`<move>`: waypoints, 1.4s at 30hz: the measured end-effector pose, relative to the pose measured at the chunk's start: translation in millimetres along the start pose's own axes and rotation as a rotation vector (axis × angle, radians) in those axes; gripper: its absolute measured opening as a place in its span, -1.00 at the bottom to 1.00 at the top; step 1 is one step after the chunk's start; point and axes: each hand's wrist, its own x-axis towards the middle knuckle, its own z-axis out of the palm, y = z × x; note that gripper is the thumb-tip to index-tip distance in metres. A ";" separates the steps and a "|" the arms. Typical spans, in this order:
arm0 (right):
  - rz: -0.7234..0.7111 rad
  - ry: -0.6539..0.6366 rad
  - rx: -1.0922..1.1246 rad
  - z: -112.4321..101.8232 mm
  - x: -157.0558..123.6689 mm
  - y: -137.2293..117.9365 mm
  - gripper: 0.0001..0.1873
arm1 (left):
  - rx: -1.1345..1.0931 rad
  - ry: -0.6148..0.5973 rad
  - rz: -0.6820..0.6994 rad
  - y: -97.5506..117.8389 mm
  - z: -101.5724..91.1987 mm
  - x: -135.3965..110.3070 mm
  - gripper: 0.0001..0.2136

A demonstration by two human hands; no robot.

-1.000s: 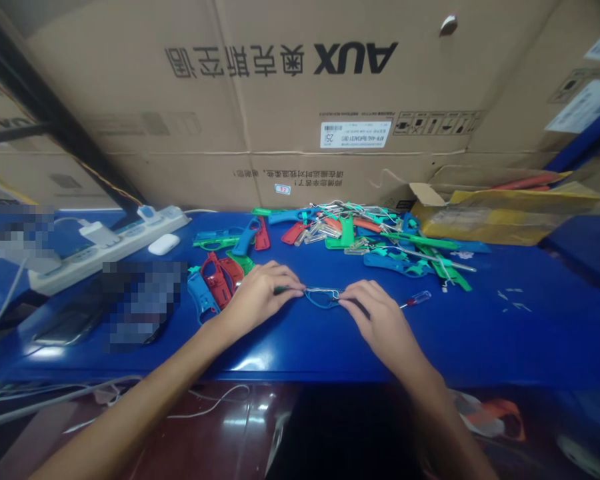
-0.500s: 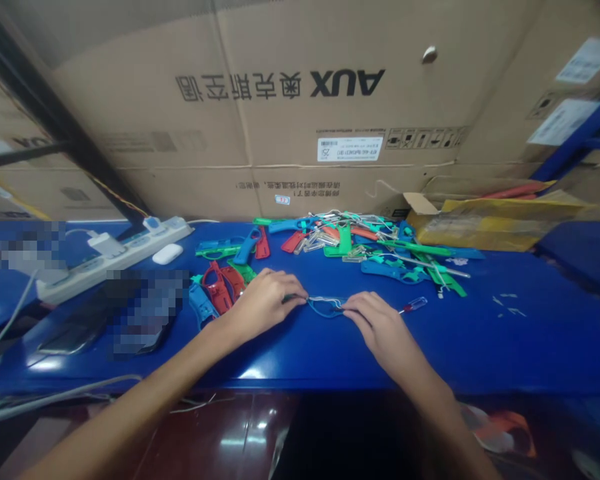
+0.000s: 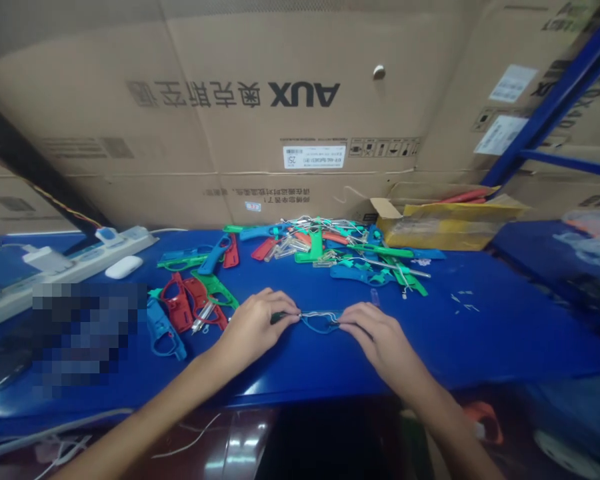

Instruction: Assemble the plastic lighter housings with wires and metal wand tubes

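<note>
Between my two hands is a blue plastic lighter casing (image 3: 321, 329) with a looped trigger guard, held low over the table. Thin white wires (image 3: 320, 315) run along its upper edge. My left hand (image 3: 263, 323) pinches its left end between thumb and fingers. A dark piece shows beneath those fingers. At the opposite end, my right hand (image 3: 375, 330) is closed in a pinch on the casing and wires. The fingers cover both ends of the casing. Just behind my right hand lies a small clear-handled screwdriver (image 3: 375, 297), its shaft hidden.
Red casings (image 3: 177, 303) and a blue casing (image 3: 165, 327) lie left of my left hand. A pile of lighter parts (image 3: 315, 243) spreads behind. A yellow-taped box (image 3: 440, 227) stands back right, a power strip (image 3: 105, 253) left. Large cartons (image 3: 230, 133) wall the back.
The view has turned to the right, so the table and boxes appear shifted left. Both hands keep their hold on the casing, which looks little changed.
</note>
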 end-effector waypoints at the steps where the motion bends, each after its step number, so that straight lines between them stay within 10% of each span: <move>1: -0.001 0.003 -0.002 0.9 0.3 0.6 -0.78 | -0.020 -0.007 -0.001 -1.2 -1.4 1.8 -0.91; 17: 0.021 0.019 0.045 3.9 -1.9 -1.6 -0.81 | -0.004 -0.017 -0.217 7.8 -5.8 -0.5 -0.90; 42: 0.038 0.014 0.015 4.6 -4.1 2.0 -0.85 | 0.174 0.095 0.035 7.2 6.2 -10.9 -0.76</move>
